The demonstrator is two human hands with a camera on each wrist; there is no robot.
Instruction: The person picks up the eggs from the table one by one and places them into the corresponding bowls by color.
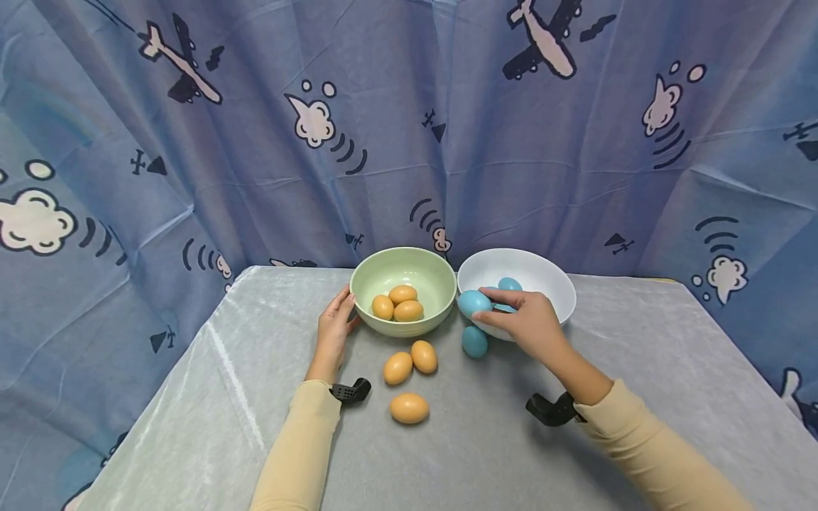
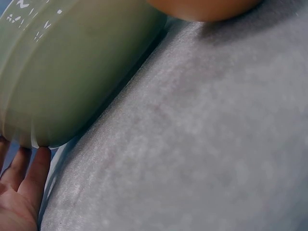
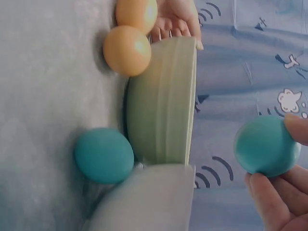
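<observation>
My right hand [image 1: 527, 323] pinches a blue egg [image 1: 474, 303] between thumb and fingers, above the near left rim of the white bowl [image 1: 556, 284]. In the right wrist view the held egg is clear of both bowls. More blue eggs [image 1: 509, 284] lie in the white bowl, partly hidden by the hand. Another blue egg [image 1: 474, 341] sits on the table in front of it. My left hand [image 1: 334, 330] rests its fingers against the left outside of the green bowl [image 2: 72, 72]. Three orange eggs [image 1: 402, 294] lie inside that bowl.
Two orange eggs [image 1: 398, 368] lie close together on the grey cloth-covered table [image 1: 473, 454] before the green bowl. A third orange egg [image 1: 410, 409] is nearer to me. Behind the table hangs a blue curtain [image 1: 383, 142] printed with planes and clouds.
</observation>
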